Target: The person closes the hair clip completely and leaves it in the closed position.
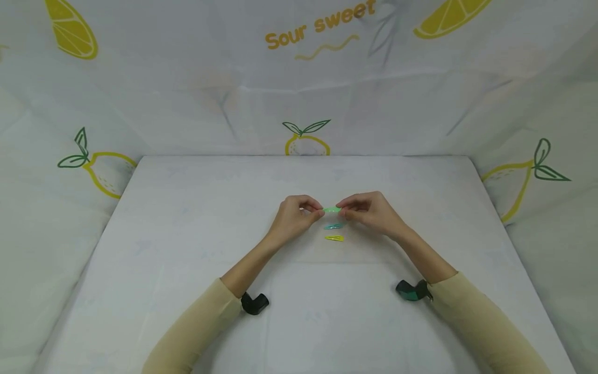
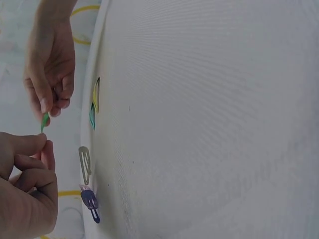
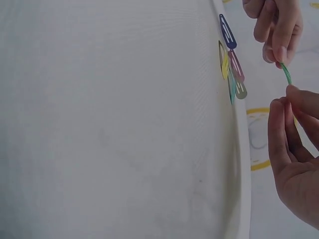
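Observation:
Between the two hands is a green snap hair clip (image 1: 332, 210), one end pinched by each. My left hand (image 1: 299, 213) grips its left end with thumb and fingertips; it fills the lower left of the left wrist view. My right hand (image 1: 374, 212) pinches the other end between thumb and index finger. Just nearer than the hands, a teal hair clip (image 1: 334, 226) and a yellow hair clip (image 1: 335, 238) lie one below the other on the white table (image 1: 196, 234).
The wrist views also show a dark blue hair clip (image 3: 228, 32), a pink hair clip (image 3: 237, 65) and a greyish hair clip (image 2: 85, 165) on the table. A white cloth with printed lemons (image 1: 307, 145) hangs around its back and sides.

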### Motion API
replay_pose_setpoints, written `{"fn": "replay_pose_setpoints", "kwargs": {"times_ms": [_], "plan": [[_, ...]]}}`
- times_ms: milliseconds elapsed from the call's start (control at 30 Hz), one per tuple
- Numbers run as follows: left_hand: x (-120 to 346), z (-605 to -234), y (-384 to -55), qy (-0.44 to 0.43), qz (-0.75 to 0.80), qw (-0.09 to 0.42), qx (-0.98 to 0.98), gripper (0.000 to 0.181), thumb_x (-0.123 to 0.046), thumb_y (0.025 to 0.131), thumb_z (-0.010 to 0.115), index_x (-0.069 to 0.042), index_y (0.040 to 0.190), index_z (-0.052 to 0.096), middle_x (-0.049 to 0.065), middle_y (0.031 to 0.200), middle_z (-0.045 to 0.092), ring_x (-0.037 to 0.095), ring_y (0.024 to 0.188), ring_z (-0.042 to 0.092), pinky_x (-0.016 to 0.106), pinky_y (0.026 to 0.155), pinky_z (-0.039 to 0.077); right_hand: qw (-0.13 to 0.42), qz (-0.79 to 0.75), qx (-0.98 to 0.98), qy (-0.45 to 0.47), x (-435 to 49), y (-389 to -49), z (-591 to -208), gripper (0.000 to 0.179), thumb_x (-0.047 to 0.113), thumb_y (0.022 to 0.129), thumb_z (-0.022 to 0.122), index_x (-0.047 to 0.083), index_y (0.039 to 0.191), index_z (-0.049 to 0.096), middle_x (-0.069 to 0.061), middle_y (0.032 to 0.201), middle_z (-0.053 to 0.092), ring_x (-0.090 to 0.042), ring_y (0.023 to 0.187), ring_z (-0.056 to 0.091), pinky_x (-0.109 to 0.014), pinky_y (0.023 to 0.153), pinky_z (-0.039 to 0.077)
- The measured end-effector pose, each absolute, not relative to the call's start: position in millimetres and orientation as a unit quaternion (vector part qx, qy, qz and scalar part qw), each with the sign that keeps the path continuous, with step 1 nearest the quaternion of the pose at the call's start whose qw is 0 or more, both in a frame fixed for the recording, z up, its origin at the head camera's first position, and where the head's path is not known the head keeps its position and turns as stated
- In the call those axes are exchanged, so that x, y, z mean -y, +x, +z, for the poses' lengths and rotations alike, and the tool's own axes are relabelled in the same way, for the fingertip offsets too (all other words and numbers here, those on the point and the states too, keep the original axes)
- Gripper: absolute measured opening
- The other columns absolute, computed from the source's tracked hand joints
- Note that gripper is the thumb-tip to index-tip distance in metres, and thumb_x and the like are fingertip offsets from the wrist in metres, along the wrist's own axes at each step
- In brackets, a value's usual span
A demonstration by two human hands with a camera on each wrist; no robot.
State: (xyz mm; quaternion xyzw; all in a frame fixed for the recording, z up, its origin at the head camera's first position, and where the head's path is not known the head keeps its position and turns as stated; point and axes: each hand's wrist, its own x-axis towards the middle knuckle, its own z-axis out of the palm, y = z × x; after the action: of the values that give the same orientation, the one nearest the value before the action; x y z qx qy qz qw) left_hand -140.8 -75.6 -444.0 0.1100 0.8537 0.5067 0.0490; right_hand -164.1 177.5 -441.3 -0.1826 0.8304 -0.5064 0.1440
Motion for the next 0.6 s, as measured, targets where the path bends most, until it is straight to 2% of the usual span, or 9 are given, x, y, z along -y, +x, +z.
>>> {"fn": "replay_pose_setpoints", "kwargs": {"times_ms": [133,333,600], "plan": [[73.7,-446.3,-143.0,0.109,0.498,0.051,-0.859,0.009,-0.016,0.097,0.081,-0.008,0.100,0.082,0.009,0.096,0.082,0.017,0.085,0.069,0.025,0.074,0.047,0.150,-0.506,-0.831,-0.177,-178.2,-166.4,-442.3,0.021,0.009,0.099,0.078,0.001,0.119,0.081,-0.021,0.110,0.080,-0.011,0.086,0.072,-0.018,0.077,0.056],[72.2,-450.7,-144.7,0.110,0.494,0.053,-0.861,0.009,-0.016,0.097,0.081,-0.008,0.100,0.082,0.008,0.094,0.082,0.021,0.098,0.072,0.028,0.080,0.049,0.159,-0.503,-0.832,-0.172,-178.9,-167.9,-443.9,0.021,0.011,0.099,0.079,0.002,0.118,0.081,-0.021,0.108,0.080,-0.016,0.087,0.074,-0.019,0.077,0.055],[71.5,-456.5,-145.9,0.121,0.481,0.053,-0.867,0.008,-0.013,0.097,0.080,-0.007,0.101,0.083,0.008,0.093,0.082,0.020,0.097,0.071,0.029,0.085,0.049,0.164,-0.485,-0.839,-0.184,-178.9,-171.1,-446.8,0.019,0.006,0.098,0.078,0.000,0.116,0.081,-0.020,0.108,0.081,-0.014,0.088,0.073,-0.016,0.081,0.056]]}}
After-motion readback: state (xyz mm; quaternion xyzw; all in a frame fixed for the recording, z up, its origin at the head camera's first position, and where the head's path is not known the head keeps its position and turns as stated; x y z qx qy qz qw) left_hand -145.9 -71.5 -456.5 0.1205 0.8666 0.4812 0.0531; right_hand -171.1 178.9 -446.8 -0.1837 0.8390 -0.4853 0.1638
